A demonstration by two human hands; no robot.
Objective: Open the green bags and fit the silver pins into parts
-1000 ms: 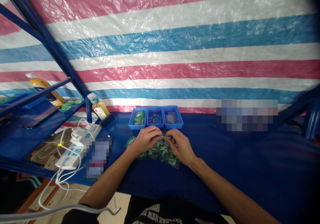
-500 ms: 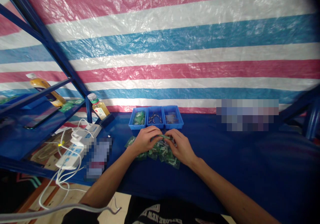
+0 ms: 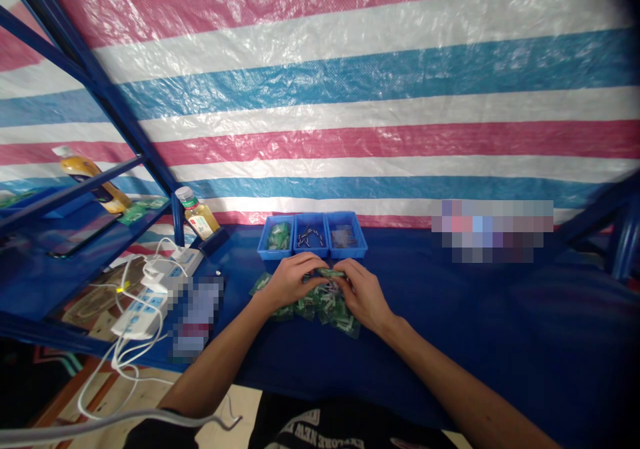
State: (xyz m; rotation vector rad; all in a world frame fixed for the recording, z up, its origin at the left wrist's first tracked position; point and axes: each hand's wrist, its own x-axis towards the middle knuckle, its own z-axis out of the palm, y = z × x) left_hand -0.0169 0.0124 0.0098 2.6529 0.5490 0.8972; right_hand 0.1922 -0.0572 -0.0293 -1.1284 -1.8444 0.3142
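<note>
Blue tabletop (image 3: 450, 315) underlies hands (image 3: 291, 280) (image 3: 364, 295); shirt (image 3: 340, 429) reads "EXPLORE NEW".

On the table (image 3: 450, 342), three bins (image 3: 311, 254) stand side by side before a sheet (image 3: 350, 149), with a pile of packets (image 3: 340, 315) in front of them. The left hand (image 3: 290, 281) and right hand (image 3: 365, 292) are over the pile, an item (image 3: 330, 273) between them. Left of the bins stands a bottle (image 3: 201, 221), and nearer the person lies a power strip (image 3: 140, 315).
</note>
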